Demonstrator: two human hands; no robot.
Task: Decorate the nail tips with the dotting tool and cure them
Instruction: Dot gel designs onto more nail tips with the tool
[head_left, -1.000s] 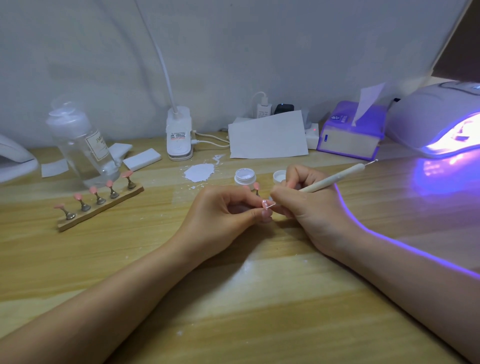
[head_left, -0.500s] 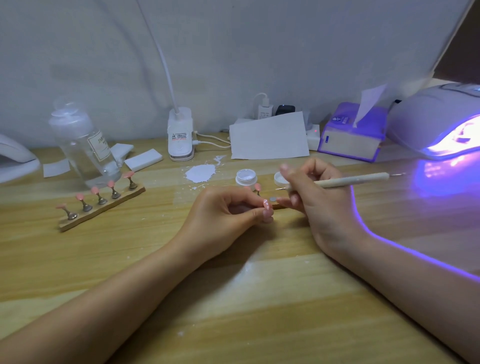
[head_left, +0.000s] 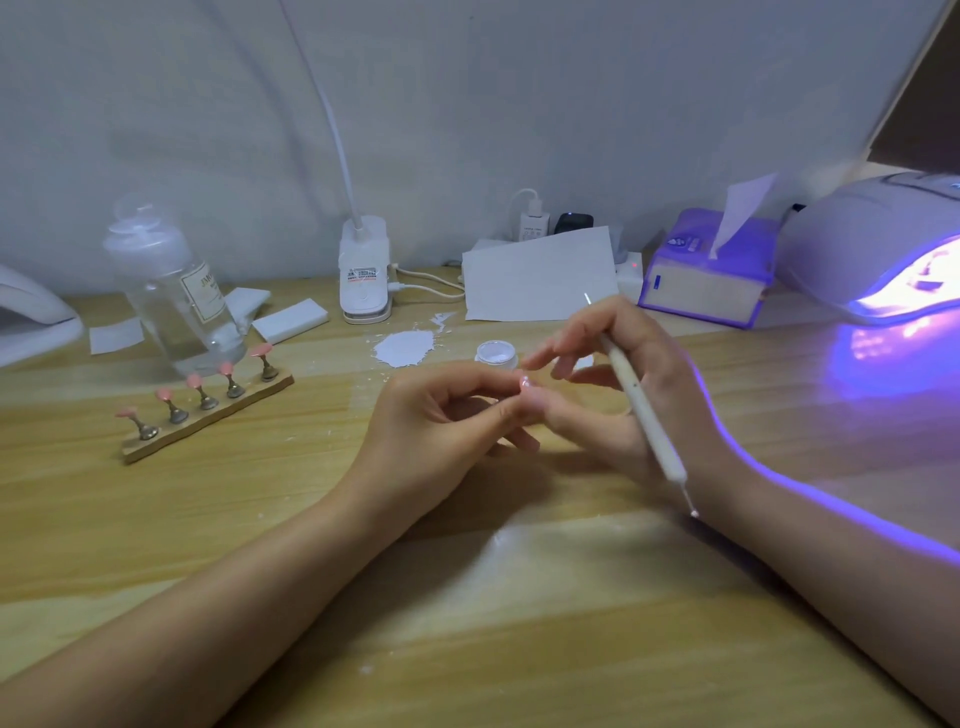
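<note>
My left hand (head_left: 441, 421) pinches a small pink nail tip (head_left: 524, 383) between thumb and fingers at mid-table. My right hand (head_left: 623, 395) is right beside it, fingers spread, with the white dotting tool (head_left: 641, 410) held across it, one metal tip pointing up and away, the other toward me. A wooden stand (head_left: 208, 415) carrying several pink nail tips on metal pegs lies to the left. An open small jar of white powder (head_left: 496, 355) sits just behind my hands. The curing lamp (head_left: 878, 244) glows violet at the right.
A clear bottle (head_left: 171, 296) stands behind the stand. A white clip lamp base (head_left: 365, 273), a pile of white powder (head_left: 404, 347), a sheet of paper (head_left: 540, 275) and a purple tissue box (head_left: 711, 270) line the back. White pads (head_left: 291, 322) lie at left.
My right hand has rotated the dotting tool from pointing right along the table to running diagonally toward me. Its fingers have opened out. My left hand still holds the nail tip in place.
</note>
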